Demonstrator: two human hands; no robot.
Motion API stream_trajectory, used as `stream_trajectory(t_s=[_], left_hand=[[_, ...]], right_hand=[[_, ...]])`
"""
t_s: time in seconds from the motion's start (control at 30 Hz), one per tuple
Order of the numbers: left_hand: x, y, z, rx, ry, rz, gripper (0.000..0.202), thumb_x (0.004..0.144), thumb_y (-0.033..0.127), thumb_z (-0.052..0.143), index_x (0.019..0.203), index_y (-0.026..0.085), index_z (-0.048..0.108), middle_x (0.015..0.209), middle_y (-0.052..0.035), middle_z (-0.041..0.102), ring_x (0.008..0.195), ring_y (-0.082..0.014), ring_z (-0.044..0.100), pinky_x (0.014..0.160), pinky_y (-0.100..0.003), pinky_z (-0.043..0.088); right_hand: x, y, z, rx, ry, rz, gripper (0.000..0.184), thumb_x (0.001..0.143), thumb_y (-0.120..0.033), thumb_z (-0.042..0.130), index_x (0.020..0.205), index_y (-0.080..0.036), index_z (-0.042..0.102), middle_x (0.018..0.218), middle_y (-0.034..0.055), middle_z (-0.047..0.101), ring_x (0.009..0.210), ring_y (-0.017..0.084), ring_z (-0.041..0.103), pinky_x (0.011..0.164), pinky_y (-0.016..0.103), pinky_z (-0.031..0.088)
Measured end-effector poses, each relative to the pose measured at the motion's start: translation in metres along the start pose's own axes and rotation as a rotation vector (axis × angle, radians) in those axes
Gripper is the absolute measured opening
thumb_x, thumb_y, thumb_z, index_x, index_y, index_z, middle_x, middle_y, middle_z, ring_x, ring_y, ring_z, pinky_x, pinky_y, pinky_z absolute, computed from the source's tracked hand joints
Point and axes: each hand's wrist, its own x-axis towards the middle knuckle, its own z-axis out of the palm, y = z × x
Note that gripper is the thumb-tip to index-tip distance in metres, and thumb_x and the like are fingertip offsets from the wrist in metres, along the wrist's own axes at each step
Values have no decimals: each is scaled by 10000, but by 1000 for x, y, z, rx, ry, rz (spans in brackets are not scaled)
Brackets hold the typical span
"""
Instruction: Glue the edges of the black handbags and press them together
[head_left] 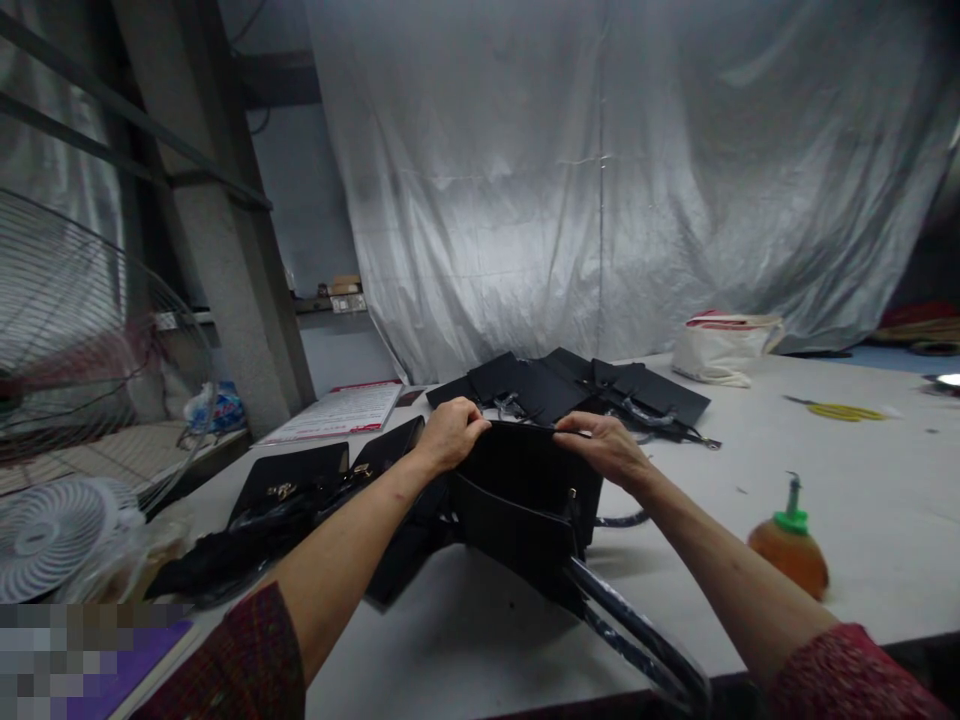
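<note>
A black handbag [517, 515] stands on the white table before me with its mouth spread apart. My left hand [454, 432] pinches the far rim at its left corner, thumb and fingers closed on the edge. At the right end of the same rim, my right hand [602, 446] grips the edge in the same way. The bag's plastic-wrapped handle [637, 625] hangs down toward the table's front edge. Inside, the bag looks dark, and its bottom is hidden.
More black handbags [292, 470] lie at left; a pile of black bags [555, 385] lies behind. Right are an orange bottle [790, 550] with a green cap, yellow scissors [844, 411] and a white cloth bag [724, 347]. A small white fan [56, 540] stands left.
</note>
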Motion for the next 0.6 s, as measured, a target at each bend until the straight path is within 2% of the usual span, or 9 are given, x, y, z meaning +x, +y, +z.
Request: stream_trajectory(t_s=[0.1,0.27,0.43,0.6], left_hand=[[-1,2,-1,11,8,-11,171,812,278,596,702,155,643,821,-45,657,778,-163,599,743,-284,442],[-1,4,-1,27,6,-16,166,809,273,595,693,161,635,805,-40,655,767,-158,594,729,-275,437],[0,4,0,40,6,-18,157,803,271,598,692,166,634,813,-36,659,767,-159,601,719,-272,435],[-1,4,1,78,18,-33,159,808,265,596,696,166,647,814,-41,665,777,-169,610,730,-283,443]], right_hand=[[2,-3,0,-33,2,-27,269,765,-430,558,832,-207,693,721,-7,665,699,166,596,690,274,432],[6,-9,1,-86,-36,-128,233,785,-382,539,840,-215,693,877,8,681,852,168,610,814,266,430],[11,-13,0,-230,-50,-123,206,812,-332,524,814,-208,687,797,4,669,772,158,609,716,255,433],[17,-32,6,-431,-73,-161,178,829,-298,552,908,-246,704,935,10,682,844,176,611,726,271,400]])
